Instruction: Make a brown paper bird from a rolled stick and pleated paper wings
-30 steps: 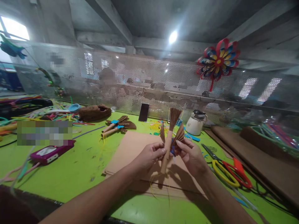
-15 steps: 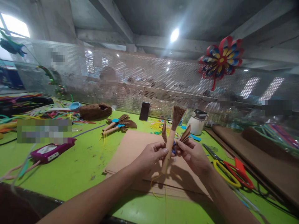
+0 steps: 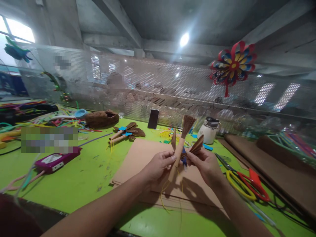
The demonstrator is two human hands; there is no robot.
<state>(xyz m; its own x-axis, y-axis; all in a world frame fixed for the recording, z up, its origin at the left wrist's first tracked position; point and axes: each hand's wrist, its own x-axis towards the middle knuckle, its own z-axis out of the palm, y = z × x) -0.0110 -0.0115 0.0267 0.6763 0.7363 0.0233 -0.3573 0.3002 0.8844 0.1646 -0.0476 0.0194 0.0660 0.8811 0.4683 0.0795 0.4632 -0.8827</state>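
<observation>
My left hand (image 3: 161,164) is closed around the side of a rolled brown paper tube (image 3: 178,154), which tilts up and away from me. Pleated brown paper (image 3: 188,125) fans out of its far end, and a smaller pleated piece stands at its left side. Between thumb and fingers, my right hand (image 3: 204,163) pinches the pleated paper wing (image 3: 197,144) on the right. Something blue (image 3: 184,159) shows behind the tube, partly hidden. Yellow string (image 3: 161,197) dangles from the near end. Beneath both hands lie stacked brown paper sheets (image 3: 140,158).
Two similar paper pieces (image 3: 127,133) lie left of the sheets. Scissors (image 3: 240,184) with yellow and red handles rest at right, near folded brown material (image 3: 261,164). A phone (image 3: 153,119) and a white jug (image 3: 208,131) stand behind. A purple power strip (image 3: 58,162) is at left.
The pleated wing in my right hand has spread wider and tipped to the right. The tube leans slightly more. My left hand keeps its hold.
</observation>
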